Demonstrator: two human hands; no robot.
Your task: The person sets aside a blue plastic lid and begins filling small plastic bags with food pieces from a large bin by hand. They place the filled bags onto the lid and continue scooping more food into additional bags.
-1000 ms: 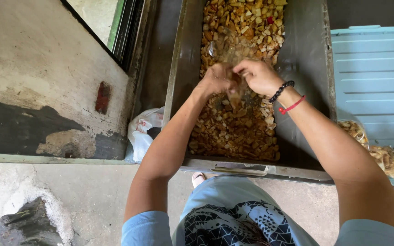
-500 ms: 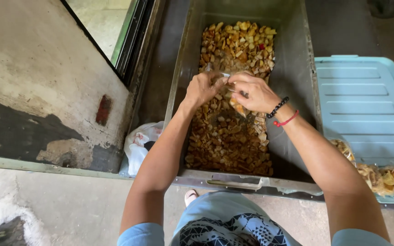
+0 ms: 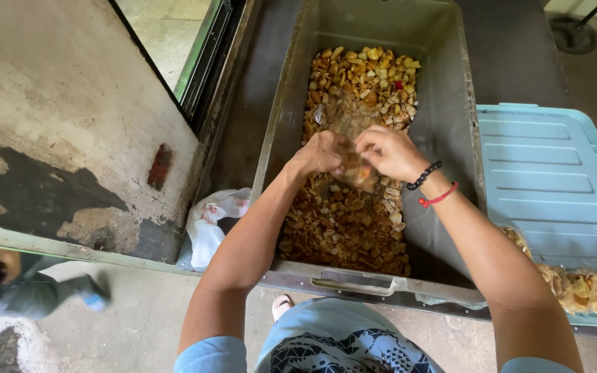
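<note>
Both my hands are held together over a large grey plastic bin [image 3: 443, 124] that holds a heap of small golden-brown fried snack pieces [image 3: 354, 221]. My left hand [image 3: 320, 152] and my right hand [image 3: 390, 152] both grip a small clear plastic bag [image 3: 354, 166] partly filled with the snack pieces. The bag's open top stands up between the hands. Bead and red string bracelets sit on my right wrist [image 3: 431, 186].
A light blue bin lid [image 3: 554, 186] lies to the right, with filled clear snack bags [image 3: 589, 287] on its near edge. A white plastic bag [image 3: 212, 221] lies left of the bin by a stained wall [image 3: 63, 138]. Another person's hand and leg [image 3: 8, 276] show at lower left.
My view has shifted up the bin. Both hands stay together on the bag. Another person has come into view at the lower left.
</note>
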